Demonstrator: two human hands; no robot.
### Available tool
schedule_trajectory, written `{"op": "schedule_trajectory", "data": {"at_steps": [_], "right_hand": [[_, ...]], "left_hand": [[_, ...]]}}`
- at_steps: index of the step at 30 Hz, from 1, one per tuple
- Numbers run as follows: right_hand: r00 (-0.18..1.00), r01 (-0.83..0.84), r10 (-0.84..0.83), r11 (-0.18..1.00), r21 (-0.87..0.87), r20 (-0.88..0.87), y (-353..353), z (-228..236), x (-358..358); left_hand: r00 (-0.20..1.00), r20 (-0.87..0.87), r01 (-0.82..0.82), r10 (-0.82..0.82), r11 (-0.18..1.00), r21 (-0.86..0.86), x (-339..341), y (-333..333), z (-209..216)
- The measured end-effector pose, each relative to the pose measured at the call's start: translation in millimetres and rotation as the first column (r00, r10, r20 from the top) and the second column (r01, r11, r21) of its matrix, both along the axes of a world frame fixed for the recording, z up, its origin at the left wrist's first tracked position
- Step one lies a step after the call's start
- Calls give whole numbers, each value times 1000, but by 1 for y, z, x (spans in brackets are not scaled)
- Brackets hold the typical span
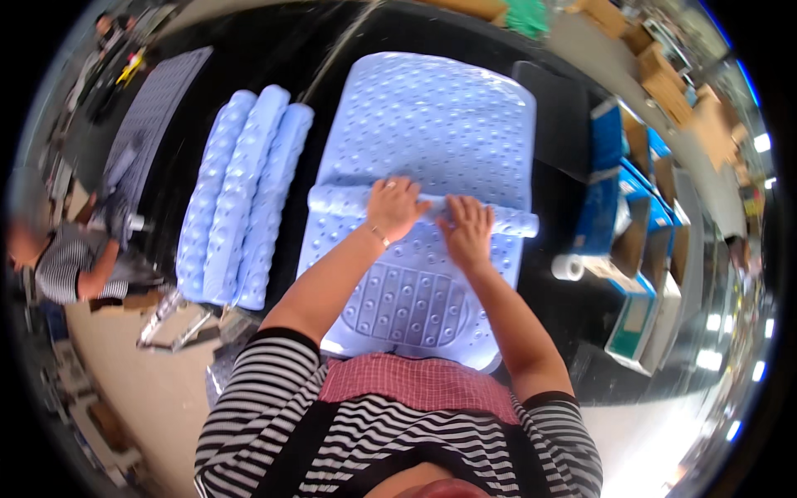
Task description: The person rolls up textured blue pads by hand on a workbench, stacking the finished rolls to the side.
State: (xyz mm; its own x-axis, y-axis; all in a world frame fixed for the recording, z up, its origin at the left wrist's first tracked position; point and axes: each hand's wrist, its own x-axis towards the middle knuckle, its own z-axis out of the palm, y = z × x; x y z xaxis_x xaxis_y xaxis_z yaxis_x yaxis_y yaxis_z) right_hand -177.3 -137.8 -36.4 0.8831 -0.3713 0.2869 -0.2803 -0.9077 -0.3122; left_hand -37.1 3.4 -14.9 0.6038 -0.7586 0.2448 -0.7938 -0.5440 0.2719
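Observation:
A light-blue bumpy bath mat lies lengthwise on the black table in front of me. Across its middle runs a rolled section of bath mat; whether a second mat lies beneath cannot be told. My left hand has its fingers curled over the roll left of centre, thumb pointing right. Close beside it, my right hand grips the roll with its fingers over the top. Nearer to me, the mat's patterned panel of round suction cups shows between my forearms. Several finished-looking blue rolls rest side by side on the left.
Blue-and-white cardboard boxes stand open at the right, with a white tape roll beside them. A dark flat sheet lies at the back right. Past the rolls are a grey mat and another person at the far left.

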Motion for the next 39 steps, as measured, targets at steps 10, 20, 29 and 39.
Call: {"op": "schedule_trajectory", "data": {"at_steps": [10, 20, 29, 39], "right_hand": [[993, 37, -27, 995, 90, -115, -37, 12, 66], [991, -111, 107, 993, -35, -84, -60, 17, 58], [910, -144, 152, 988, 51, -384, 5, 71, -31], [893, -157, 223, 968, 194, -391, 47, 51, -87]], "left_hand": [[988, 120, 95, -93, 995, -15, 20, 17, 3], [985, -110, 159, -130, 932, 324, 63, -13, 16], [972, -161, 218, -168, 903, 370, -18, 61, 45], [996, -84, 17, 7, 960, 279, -120, 112, 15]]}}
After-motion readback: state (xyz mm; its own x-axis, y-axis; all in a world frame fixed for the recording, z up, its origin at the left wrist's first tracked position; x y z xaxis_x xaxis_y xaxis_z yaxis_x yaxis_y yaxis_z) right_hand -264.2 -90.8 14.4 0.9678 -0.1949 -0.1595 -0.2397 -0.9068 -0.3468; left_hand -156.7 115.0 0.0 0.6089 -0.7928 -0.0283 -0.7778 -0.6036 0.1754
